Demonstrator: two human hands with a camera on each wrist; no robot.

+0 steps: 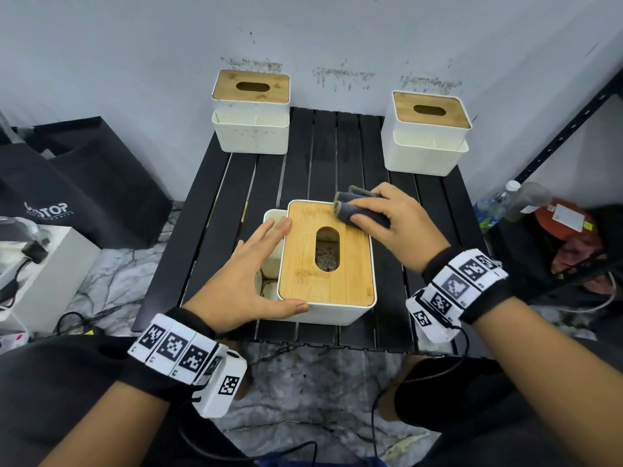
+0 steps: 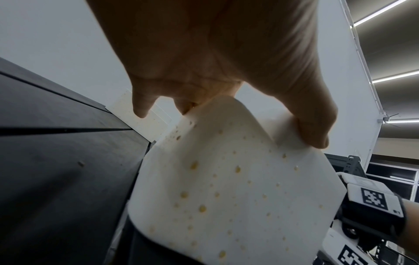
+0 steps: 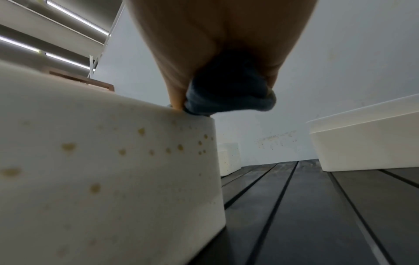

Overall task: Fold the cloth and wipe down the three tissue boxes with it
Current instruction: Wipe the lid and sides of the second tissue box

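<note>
Dark blue folded cloth [image 1: 359, 210] is gripped in the right hand [image 1: 394, 220], thumb curled over it, and pressed on the far right corner of the bamboo lid [image 1: 328, 254] of the near tissue box [image 1: 333, 308], which sits by the worktop's [image 1: 435, 264] front edge. The left hand [image 1: 249, 281] is laid flat and relaxed against the box's left side, thumb on its front corner, nothing grasped. Steadying pressure should be kept there while strokes are run along the lid's grain, skirting the slot. Yellowish spots on the white walls [image 3: 113, 161] probably call for firmer rubbing. Two more tissue boxes wait at the far left corner [image 1: 251, 112] and the far right corner [image 1: 428, 133].
</note>
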